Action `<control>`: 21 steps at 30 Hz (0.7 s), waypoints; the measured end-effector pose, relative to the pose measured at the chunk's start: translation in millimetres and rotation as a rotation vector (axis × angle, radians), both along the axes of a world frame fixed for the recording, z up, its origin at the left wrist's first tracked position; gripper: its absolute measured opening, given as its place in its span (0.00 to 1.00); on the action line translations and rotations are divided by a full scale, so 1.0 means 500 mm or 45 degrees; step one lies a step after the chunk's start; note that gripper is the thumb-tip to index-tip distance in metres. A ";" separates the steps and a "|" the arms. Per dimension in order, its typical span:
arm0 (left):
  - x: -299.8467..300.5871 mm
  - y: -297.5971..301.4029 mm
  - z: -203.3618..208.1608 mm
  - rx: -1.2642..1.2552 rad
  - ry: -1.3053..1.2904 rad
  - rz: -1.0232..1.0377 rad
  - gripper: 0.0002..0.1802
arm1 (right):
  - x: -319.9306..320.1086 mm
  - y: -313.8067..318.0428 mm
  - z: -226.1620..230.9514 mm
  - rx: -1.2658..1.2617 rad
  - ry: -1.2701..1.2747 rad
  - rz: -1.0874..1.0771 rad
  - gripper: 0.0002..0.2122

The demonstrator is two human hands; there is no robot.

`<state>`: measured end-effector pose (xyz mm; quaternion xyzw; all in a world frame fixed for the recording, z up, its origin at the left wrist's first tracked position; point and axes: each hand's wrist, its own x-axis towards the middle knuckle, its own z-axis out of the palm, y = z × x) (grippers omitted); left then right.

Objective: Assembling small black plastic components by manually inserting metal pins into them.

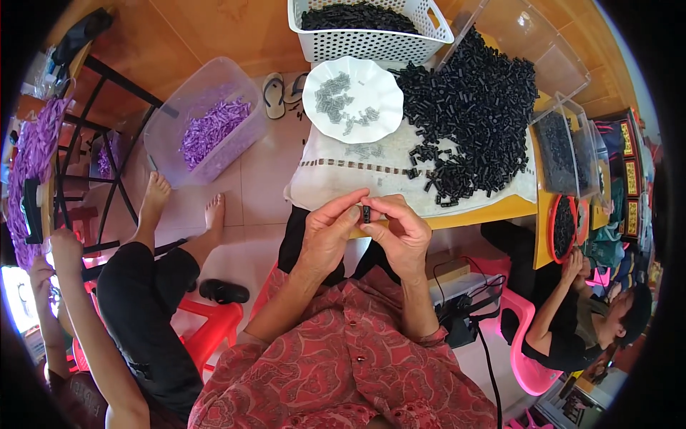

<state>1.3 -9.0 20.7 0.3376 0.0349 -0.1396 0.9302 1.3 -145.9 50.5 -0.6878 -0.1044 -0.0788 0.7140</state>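
Close together above my lap, my left hand point(331, 230) and my right hand point(401, 232) pinch one small black plastic piece point(366, 214) between their fingertips. It stands roughly upright, just off the near edge of the table. Right of and beyond my hands, a large heap of similar black pieces point(471, 114) spreads over a white cloth point(343, 182). A white scalloped plate point(386, 118) on the cloth holds small clear pieces point(333, 99). A few more clear pieces lie on the cloth by its near rim.
Beyond the plate stands a white perforated basket point(371, 46) of black pieces. Clear boxes point(568, 143) and a red bowl point(563, 222) sit at the right. On the floor at left is a clear tub point(207, 161) with purple pieces. Seated people flank me, beside a red stool point(214, 325).
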 end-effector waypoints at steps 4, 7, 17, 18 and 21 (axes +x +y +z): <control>-0.002 -0.002 -0.002 0.012 -0.012 -0.004 0.18 | -0.002 -0.001 -0.007 0.054 -0.001 0.018 0.21; -0.003 -0.004 0.000 0.065 -0.051 0.002 0.19 | -0.004 -0.006 -0.004 -0.018 -0.006 0.029 0.21; -0.012 -0.002 -0.002 0.293 -0.130 -0.010 0.19 | -0.014 -0.019 0.000 0.279 0.296 0.054 0.11; -0.013 -0.004 -0.005 0.322 -0.130 -0.024 0.19 | -0.015 -0.022 -0.002 0.280 0.290 0.052 0.11; -0.012 -0.006 -0.002 0.318 -0.140 -0.051 0.18 | -0.016 -0.026 -0.005 0.326 0.354 0.049 0.10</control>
